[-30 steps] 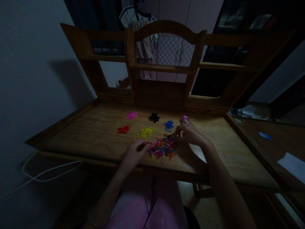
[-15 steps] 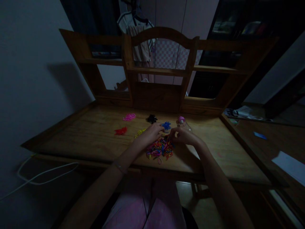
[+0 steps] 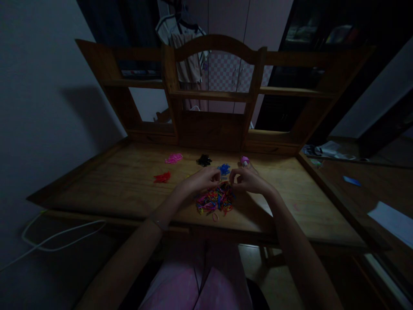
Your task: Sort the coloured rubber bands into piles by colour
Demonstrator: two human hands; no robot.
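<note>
A mixed heap of small coloured rubber bands (image 3: 215, 202) lies on the wooden desk, close to its front edge. My left hand (image 3: 208, 177) is over the heap's far left side, fingers curled into a pinch. Facing it, my right hand (image 3: 245, 179) is pinched too, at the heap's far right side. Whatever is between either hand's fingertips is too small and dark to make out. Just beyond the hands sits a blue pile of bands (image 3: 223, 168). The yellow pile is mostly hidden behind my left hand and forearm.
Farther back are a black pile (image 3: 204, 160), a pink pile (image 3: 174, 158) and a red pile (image 3: 162, 177). A clear container with a pink top (image 3: 245, 161) lies behind my right hand. One loose band (image 3: 215, 218) rests before the heap. A wooden shelf frame (image 3: 213, 94) bounds the desk's back.
My left hand has turned and drawn slightly back, its fingers now curled opposite the right hand, and it covers more of the yellow pile. The right hand has barely shifted. The view moved slightly.
</note>
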